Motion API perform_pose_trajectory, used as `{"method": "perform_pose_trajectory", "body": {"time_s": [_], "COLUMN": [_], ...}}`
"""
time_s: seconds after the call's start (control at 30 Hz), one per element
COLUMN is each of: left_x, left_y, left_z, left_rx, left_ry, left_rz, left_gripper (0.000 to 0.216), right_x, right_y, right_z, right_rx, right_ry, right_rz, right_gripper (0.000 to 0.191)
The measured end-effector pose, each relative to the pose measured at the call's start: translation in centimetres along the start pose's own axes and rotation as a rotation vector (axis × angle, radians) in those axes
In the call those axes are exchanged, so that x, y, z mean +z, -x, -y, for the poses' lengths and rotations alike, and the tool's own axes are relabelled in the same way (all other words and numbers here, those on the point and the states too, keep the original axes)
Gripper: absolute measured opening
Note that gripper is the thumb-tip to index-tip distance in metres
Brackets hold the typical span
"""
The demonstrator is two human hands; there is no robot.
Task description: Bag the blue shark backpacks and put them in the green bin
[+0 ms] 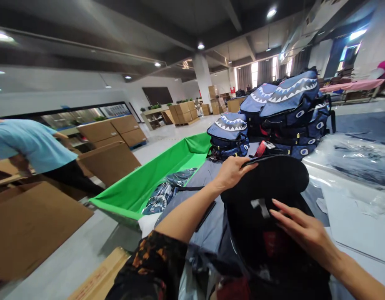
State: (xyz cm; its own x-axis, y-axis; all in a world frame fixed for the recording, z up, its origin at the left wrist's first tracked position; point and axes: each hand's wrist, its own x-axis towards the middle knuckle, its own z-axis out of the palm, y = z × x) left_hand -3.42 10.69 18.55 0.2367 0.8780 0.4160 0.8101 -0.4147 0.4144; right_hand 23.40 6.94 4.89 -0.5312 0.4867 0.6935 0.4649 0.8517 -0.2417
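Note:
A black backpack (pixel 267 187) stands open in front of me on a grey table. My left hand (pixel 233 171) grips the top edge of its raised flap, fingers curled over the rim. Inside the bag's opening, my right hand (pixel 300 229) lies with fingers stretched out flat against the dark lining, beside a white tag (pixel 258 205). It holds nothing that I can see.
Stacks of blue shark-mouth backpacks (pixel 292 112) stand behind the black bag. A green cloth bin (pixel 142 187) at left holds bagged backpacks. Clear plastic bags (pixel 351 158) cover the table at right. A person in a blue shirt (pixel 33 146) bends among cardboard boxes (pixel 33 225) at left.

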Motion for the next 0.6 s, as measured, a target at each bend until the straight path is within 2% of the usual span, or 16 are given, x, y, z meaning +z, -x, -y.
{"method": "perform_pose_trajectory", "body": {"time_s": [0.07, 0.13, 0.17, 0.2, 0.27, 0.3, 0.33, 0.37, 0.43, 0.47, 0.5, 0.53, 0.6], "left_x": [-0.1, -0.2, -0.2, -0.2, 0.3, 1.0, 2.0, 3.5, 7.5, 9.8, 12.2, 14.5, 18.1], "left_y": [0.3, 0.6, 0.8, 1.1, 2.1, 2.8, 3.7, 4.7, 6.8, 7.9, 8.9, 9.7, 10.8], "left_z": [0.2, 0.1, -0.2, -0.5, -1.3, -1.6, -1.8, -1.9, -1.7, -1.6, -1.4, -1.3, -1.0], "left_rx": [0.011, -0.012, -0.042, -0.075, -0.074, -0.004, 0.106, 0.214, 0.334, 0.292, 0.229, 0.148, -0.015], "left_ry": [0.011, -0.033, -0.082, -0.146, -0.254, -0.263, -0.225, -0.133, 0.122, 0.238, 0.303, 0.347, 0.417], "left_rz": [0.019, 0.027, 0.019, -0.011, -0.111, -0.118, -0.054, 0.082, 0.471, 0.612, 0.688, 0.714, 0.689], "left_gripper": [0.029, 0.028, 0.030, 0.031, 0.036, 0.039, 0.041, 0.042, 0.037, 0.031, 0.026, 0.020, 0.015], "right_x": [-1.2, -2.4, -2.7, -2.7, -2.0, -1.6, -1.1, -0.8, -0.5, -0.5, -0.7, -0.9, -1.4], "right_y": [-2.3, -4.6, -5.7, -6.7, -8.3, -8.8, -9.2, -9.5, -9.7, -9.7, -9.6, -9.5, -9.2], "right_z": [-0.6, -1.7, -2.4, -3.1, -4.5, -5.0, -5.4, -5.5, -5.4, -5.2, -4.9, -4.6, -4.1], "right_rx": [-0.084, 0.005, 0.080, 0.162, 0.352, 0.439, 0.503, 0.540, 0.542, 0.532, 0.530, 0.538, 0.563], "right_ry": [0.060, 0.142, 0.142, 0.101, -0.038, -0.103, -0.160, -0.205, -0.251, -0.255, -0.251, -0.243, -0.217], "right_rz": [-0.263, -0.503, -0.526, -0.479, -0.305, -0.242, -0.212, -0.212, -0.238, -0.244, -0.242, -0.239, -0.239], "right_gripper": [0.054, 0.055, 0.058, 0.068, 0.087, 0.090, 0.089, 0.085, 0.078, 0.075, 0.074, 0.074, 0.075]}}
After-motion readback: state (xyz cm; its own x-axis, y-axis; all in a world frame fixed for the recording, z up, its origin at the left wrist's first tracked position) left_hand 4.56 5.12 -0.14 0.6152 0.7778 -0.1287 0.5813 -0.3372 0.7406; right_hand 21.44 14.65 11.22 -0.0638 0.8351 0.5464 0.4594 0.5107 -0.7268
